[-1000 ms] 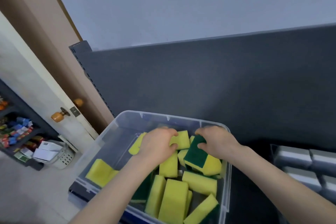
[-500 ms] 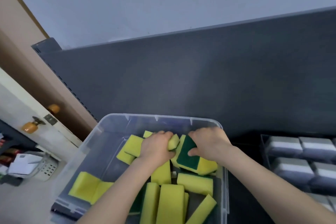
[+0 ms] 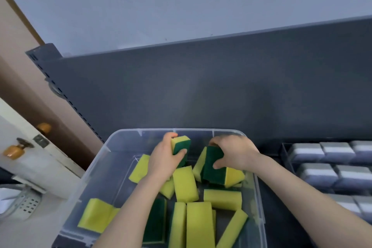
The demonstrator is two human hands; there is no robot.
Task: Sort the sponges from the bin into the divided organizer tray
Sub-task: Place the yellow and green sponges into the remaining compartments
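Since the earlier frame, a yellow foam sponge with a green scouring face [image 3: 180,145] has been raised out of the pile by the left hand [image 3: 163,162]. The second yellow-and-green foam sponge [image 3: 214,168] has been tipped more upright under the right hand [image 3: 236,152].

Most of the middle of the frame is filled by a dark grey flat panel [image 3: 201,90], with a pale blue-grey wall [image 3: 181,2] above it. A clear plastic rectangular bin [image 3: 98,167] is seen at lower centre, in front of the panel. At the right edge, just beside the bin, a dark divided organizer tray [image 3: 284,154] is partly in view, its compartments filled with rows of grey rectangular blocks [image 3: 317,174]. A white door with an orange knob [image 3: 14,152] is seen at the left edge.

Loose yellow foam sponges [image 3: 185,184] are heaped on the bin floor, some flat, some on edge, a few with green faces showing. The raised sponge is held near the bin's far wall, above the heap, clasped between the left thumb and curled fingers. The second sponge is gripped from above by the right hand, with the thumb on its green face and the fingers curled over its top edge. Its lower end rests among the heap.
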